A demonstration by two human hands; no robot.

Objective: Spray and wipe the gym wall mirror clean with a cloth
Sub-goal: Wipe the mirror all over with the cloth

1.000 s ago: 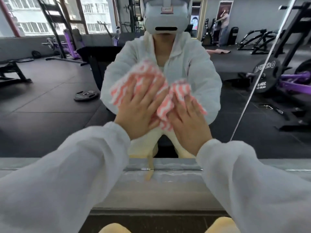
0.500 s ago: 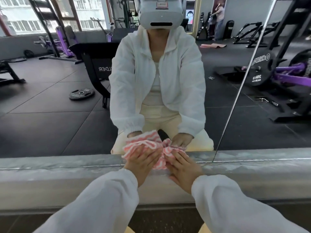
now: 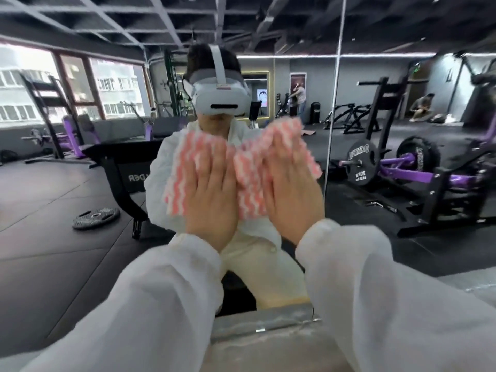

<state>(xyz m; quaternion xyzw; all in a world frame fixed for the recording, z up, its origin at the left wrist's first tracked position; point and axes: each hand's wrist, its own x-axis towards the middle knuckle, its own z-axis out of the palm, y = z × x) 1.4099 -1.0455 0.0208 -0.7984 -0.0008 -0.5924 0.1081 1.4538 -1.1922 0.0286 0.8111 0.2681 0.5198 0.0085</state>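
Two hands press one cloth (image 3: 212,167) flat on the mirror (image 3: 80,200). Half a second ago the cloth was low, down at the bottom edge of the glass by the ledge (image 3: 268,328). Now it is up high, about level with the chin of the person I see in the glass. So I think the wipe has gone from the bottom to the top, and this strip of mirror has been rubbed twice.

My left hand (image 3: 212,194) is wide open, fingers straight, flat on the left part of the cloth. My right hand (image 3: 292,189) is wide open too, flat on the right part. Neither hand curls round the cloth. They only push it.

I see no spray bottle. A seam (image 3: 333,108) runs down the glass just right of the cloth. I would wipe near it next.
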